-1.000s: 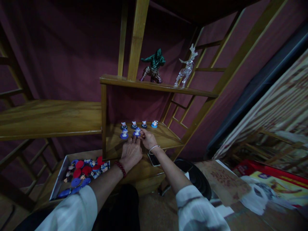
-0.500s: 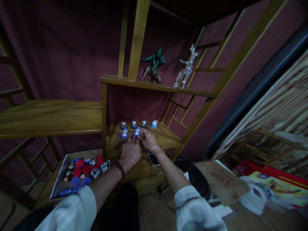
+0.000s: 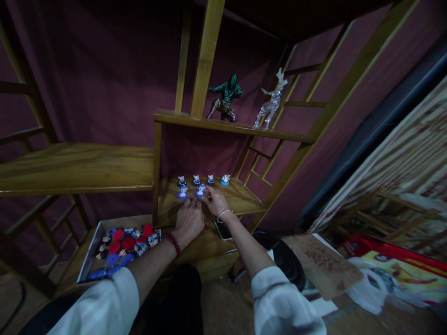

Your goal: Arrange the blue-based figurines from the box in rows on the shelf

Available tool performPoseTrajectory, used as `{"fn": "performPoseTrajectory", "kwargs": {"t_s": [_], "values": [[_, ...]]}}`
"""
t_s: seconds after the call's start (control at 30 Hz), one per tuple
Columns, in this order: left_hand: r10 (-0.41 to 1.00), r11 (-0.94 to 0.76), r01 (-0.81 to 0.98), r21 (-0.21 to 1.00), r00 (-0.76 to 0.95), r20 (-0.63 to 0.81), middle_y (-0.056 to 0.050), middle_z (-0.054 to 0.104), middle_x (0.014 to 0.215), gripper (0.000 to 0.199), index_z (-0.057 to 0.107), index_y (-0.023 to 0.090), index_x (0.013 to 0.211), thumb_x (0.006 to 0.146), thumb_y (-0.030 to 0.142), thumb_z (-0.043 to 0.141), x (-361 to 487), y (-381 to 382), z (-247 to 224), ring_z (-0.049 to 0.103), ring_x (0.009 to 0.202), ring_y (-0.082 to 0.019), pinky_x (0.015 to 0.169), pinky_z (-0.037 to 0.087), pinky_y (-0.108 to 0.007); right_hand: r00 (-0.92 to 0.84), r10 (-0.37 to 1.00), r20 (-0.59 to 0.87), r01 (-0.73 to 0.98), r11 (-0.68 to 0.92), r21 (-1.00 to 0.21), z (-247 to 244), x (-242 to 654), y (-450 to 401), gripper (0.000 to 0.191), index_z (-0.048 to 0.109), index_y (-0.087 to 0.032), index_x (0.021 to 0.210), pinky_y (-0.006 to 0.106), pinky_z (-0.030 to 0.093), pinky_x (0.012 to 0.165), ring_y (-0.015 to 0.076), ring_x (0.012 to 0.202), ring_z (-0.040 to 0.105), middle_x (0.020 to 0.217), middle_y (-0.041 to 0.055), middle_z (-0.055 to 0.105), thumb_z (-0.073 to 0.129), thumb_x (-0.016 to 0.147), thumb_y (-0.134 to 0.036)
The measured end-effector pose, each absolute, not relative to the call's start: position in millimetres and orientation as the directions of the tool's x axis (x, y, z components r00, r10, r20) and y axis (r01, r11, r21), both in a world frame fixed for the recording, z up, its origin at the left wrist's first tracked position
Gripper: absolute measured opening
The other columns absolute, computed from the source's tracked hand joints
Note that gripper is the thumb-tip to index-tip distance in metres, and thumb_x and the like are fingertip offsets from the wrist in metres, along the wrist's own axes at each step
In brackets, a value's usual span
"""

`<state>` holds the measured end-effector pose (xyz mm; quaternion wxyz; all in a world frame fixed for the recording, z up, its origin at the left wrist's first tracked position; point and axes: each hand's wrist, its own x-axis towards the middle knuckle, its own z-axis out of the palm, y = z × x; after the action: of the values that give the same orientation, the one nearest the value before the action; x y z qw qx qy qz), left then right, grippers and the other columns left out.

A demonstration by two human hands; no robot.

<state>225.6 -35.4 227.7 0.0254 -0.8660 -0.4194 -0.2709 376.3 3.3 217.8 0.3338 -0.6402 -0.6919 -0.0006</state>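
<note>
A small figurine with a purple head and round purple base (image 3: 200,190) stands on the lower shelf, with my right hand (image 3: 215,204) closed on its right side. Just in front of it is my left hand (image 3: 190,217), fingers curled under; their tips are hidden, and I cannot make out what they hold. A matching purple figurine (image 3: 182,192) stands to the left. Behind these two is a row of small figurines: several with dark bases, such as the pink-and-black figurine (image 3: 196,180), and a blue-and-white figurine (image 3: 225,179) at the right end.
At lower left, an open box (image 3: 91,253) holds jumbled figurines and red and blue discs. A dark flat object (image 3: 223,230) lies under my right wrist. On the upper shelf (image 3: 209,122) stand a green crouching statue (image 3: 228,98) and a clear deer figure (image 3: 271,103). A black round stool (image 3: 284,258) is at right.
My view has shifted slightly, so the shelf sits a little further right. The left fingers have drawn back slightly from the purple figurine; the right hand stays at it.
</note>
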Motion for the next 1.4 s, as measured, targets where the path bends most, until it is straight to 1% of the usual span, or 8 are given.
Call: {"fn": "performPoseTrajectory", "kwargs": {"t_s": [0.17,0.4,0.53,0.7,0.77,1.03,1.23,1.4], "values": [[0.745,-0.625,0.749,0.220,0.488,0.455,-0.010,0.056,0.111,0.026,0.053,0.012,0.099,0.076,0.015,0.041,225.3,-34.6,228.6,0.047,0.101,-0.020,0.088,0.038,-0.031,0.037,0.893,0.449,0.894,0.172,-0.414,220.4,374.6,2.0,0.042,0.048,-0.019,0.114,0.030,0.047,0.078,0.0156,0.083,0.057,0.100,0.0060,0.062,0.058,0.073,-0.020],[0.769,-0.616,0.749,0.245,0.502,0.396,-0.010,0.056,0.109,0.026,0.050,0.014,0.099,0.076,0.015,0.040,225.3,-34.3,235.2,0.048,0.099,-0.020,0.085,0.039,-0.031,0.010,0.892,0.452,0.911,0.179,-0.373,221.5,374.3,0.5,0.040,0.048,-0.018,0.114,0.029,0.046,0.080,0.0161,0.085,0.056,0.100,0.0058,0.063,0.055,0.075,-0.019],[0.751,-0.640,0.725,0.254,0.521,0.404,-0.009,0.058,0.106,0.026,0.050,0.014,0.098,0.074,0.014,0.040,224.3,-32.9,235.4,0.050,0.096,-0.019,0.085,0.040,-0.030,-0.008,0.888,0.460,0.912,0.195,-0.360,221.1,374.6,0.8,0.039,0.048,-0.017,0.114,0.029,0.045,0.081,0.0158,0.083,0.056,0.099,0.0060,0.063,0.055,0.075,-0.019],[0.789,-0.591,0.750,0.296,0.461,0.407,-0.010,0.047,0.123,0.026,0.051,0.016,0.098,0.074,0.015,0.042,225.2,-31.8,232.1,0.045,0.106,-0.021,0.088,0.039,-0.032,0.009,0.890,0.456,0.914,0.178,-0.366,220.9,374.2,1.1,0.040,0.048,-0.017,0.114,0.030,0.045,0.080,0.0157,0.081,0.057,0.099,0.0069,0.062,0.055,0.074,-0.018],[0.807,-0.570,0.760,0.314,0.446,0.387,-0.010,0.043,0.125,0.027,0.050,0.016,0.100,0.074,0.016,0.043,226.0,-31.7,233.1,0.045,0.107,-0.021,0.088,0.039,-0.033,0.014,0.889,0.459,0.912,0.176,-0.369,221.0,373.9,0.8,0.041,0.047,-0.017,0.115,0.030,0.046,0.080,0.0154,0.080,0.057,0.099,0.0067,0.062,0.055,0.074,-0.017],[0.831,-0.549,0.773,0.318,0.463,0.310,-0.010,0.054,0.108,0.033,0.046,0.017,0.107,0.074,0.016,0.042,229.2,-29.7,241.8,0.051,0.099,-0.020,0.084,0.040,-0.032,0.003,0.884,0.468,0.902,0.199,-0.382,221.7,373.5,-0.8,0.043,0.047,-0.018,0.115,0.030,0.046,0.081,0.0164,0.087,0.057,0.100,0.0066,0.062,0.053,0.073,-0.014],[0.815,-0.569,0.757,0.322,0.464,0.348,-0.008,0.057,0.104,0.034,0.047,0.017,0.107,0.073,0.015,0.042,229.2,-29.9,242.3,0.051,0.100,-0.020,0.083,0.041,-0.031,-0.005,0.885,0.466,0.905,0.202,-0.374,222.3,373.9,-1.0,0.044,0.048,-0.017,0.115,0.030,0.045,0.081,0.0161,0.083,0.058,0.100,0.0068,0.062,0.053,0.072,-0.013],[0.832,-0.545,0.772,0.326,0.449,0.327,-0.007,0.059,0.101,0.032,0.048,0.017,0.105,0.074,0.016,0.042,228.2,-31.2,244.0,0.052,0.098,-0.019,0.082,0.041,-0.030,-0.002,0.891,0.453,0.915,0.184,-0.359,223.4,373.2,-1.4,0.042,0.048,-0.019,0.114,0.030,0.045,0.080,0.0155,0.082,0.057,0.099,0.0054,0.062,0.053,0.072,-0.014]]}}
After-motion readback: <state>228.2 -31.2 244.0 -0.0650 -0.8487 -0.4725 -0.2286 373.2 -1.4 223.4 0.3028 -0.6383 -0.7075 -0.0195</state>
